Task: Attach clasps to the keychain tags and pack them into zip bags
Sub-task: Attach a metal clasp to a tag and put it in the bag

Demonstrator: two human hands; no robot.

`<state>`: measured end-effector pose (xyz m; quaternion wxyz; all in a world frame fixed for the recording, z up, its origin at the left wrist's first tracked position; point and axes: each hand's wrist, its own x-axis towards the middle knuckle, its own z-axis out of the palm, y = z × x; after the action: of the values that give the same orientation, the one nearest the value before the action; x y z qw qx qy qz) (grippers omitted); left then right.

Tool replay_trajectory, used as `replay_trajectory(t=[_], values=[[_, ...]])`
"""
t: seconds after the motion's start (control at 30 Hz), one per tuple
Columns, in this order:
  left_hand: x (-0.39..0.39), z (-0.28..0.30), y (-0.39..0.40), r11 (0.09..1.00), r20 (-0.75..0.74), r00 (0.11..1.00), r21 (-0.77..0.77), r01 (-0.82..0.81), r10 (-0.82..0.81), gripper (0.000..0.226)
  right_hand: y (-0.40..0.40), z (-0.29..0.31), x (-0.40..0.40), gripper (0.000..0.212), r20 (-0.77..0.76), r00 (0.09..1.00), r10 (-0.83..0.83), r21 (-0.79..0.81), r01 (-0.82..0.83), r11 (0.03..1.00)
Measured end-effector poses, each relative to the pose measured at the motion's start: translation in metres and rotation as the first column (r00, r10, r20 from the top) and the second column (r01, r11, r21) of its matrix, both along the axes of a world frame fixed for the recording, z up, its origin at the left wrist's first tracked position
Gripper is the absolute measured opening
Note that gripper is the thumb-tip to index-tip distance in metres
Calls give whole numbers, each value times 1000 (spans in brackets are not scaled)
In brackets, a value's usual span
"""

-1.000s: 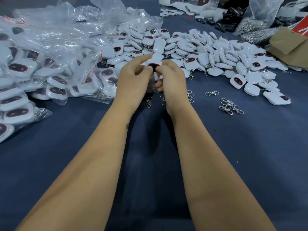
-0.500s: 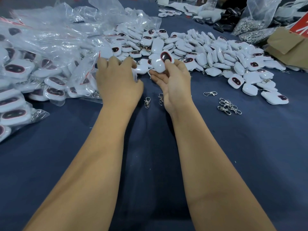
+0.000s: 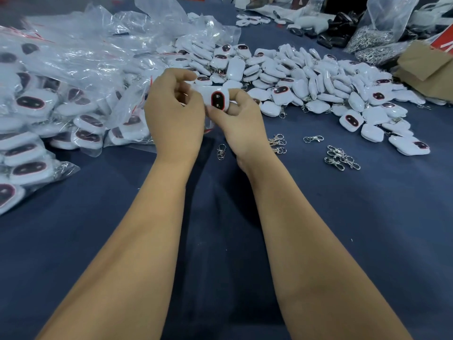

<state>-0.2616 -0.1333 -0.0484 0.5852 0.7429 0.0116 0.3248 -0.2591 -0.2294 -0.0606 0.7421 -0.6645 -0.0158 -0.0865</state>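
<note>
A white keychain tag with a dark oval face is held up between both hands over the blue table. My right hand pinches it from the right and below. My left hand has its fingers curled at the tag's left end, with a thin clear zip bag edged in red showing just under the hands; whether the tag is inside the bag I cannot tell. Loose metal clasps lie on the cloth to the right, and one clasp lies between my wrists.
A big heap of loose white tags spreads behind and right of the hands. Packed zip bags of tags pile up on the left. Bags of metal clasps and brown cardboard sit at the far right.
Half a second ago my left hand reached onto the bag pile at the left while the right held the tag alone. Now both hands meet again on the tag, raised nearer me.
</note>
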Motion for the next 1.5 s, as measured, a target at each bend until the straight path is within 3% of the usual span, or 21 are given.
replay_trajectory(t=[0.03, 0.1, 0.2, 0.27, 0.37, 0.43, 0.53, 0.6, 0.77, 0.87, 0.97, 1.1, 1.17, 1.33, 1.5], values=[[-1, 0, 0, 1000, 20, 1000, 0, 0, 0, 28, 0, -1, -1, 9, 30, 999, -15, -124, 18, 992], [-2, 0, -1, 1000, 52, 999, 2, 7, -7, 29, 0, -2, 1, 20, 118, 992, -34, -388, 77, 918], [-5, 0, -4, 999, 73, 997, 47, 19, -22, 29, 4, -2, 3, 38, 147, 989, -8, -573, 91, 814], [-6, -1, -6, 995, 81, 997, 103, -1, -8, 26, 4, -2, 3, 37, 77, 997, 4, -509, 35, 860], [-5, 0, -6, 987, 97, 995, 155, -37, 22, 24, 3, 2, -1, 7, -12, 999, -30, -263, 25, 965], [-5, 0, -6, 985, 110, 993, 167, -50, 32, 24, 2, 4, -3, 11, 9, 1000, -19, -208, 21, 978], [-6, 1, -6, 980, 126, 991, 189, -63, 39, 25, 3, 2, -4, 20, 72, 994, 83, -451, -42, 892], [-5, -1, -6, 970, 107, 994, 239, -42, 17, 25, 8, -3, -3, 14, 93, 990, 107, -570, -35, 821], [5, -7, -3, 944, -9, 1000, 329, 0, 3, 28, 4, -2, -1, 32, 116, 988, -105, -594, 154, 789], [9, -11, -2, 906, -92, 996, 422, 27, 13, 31, -6, 1, 0, 29, 147, 952, -267, -553, 303, 776], [9, -15, -2, 851, -120, 993, 524, 49, 16, 35, -15, 1, 3, 40, 116, 943, -312, -681, 305, 666], [10, -18, 1, 801, -122, 991, 598, 32, 51, 33, -18, -5, 4, 42, 27, 971, -236, -897, 128, 424], [12, -19, 4, 789, -140, 986, 615, 13, 93, 32, -17, -6, 4, 39, 34, 971, -238, -912, 128, 391], [11, -17, -1, 834, -133, 986, 552, -9, 99, 30, -18, -5, 3, 37, 101, 949, -298, -843, 240, 482], [8, -17, -6, 845, -29, 999, 534, -18, 40, 33, -18, -3, 2, 20, 84, 920, -383, -543, 365, 756]])
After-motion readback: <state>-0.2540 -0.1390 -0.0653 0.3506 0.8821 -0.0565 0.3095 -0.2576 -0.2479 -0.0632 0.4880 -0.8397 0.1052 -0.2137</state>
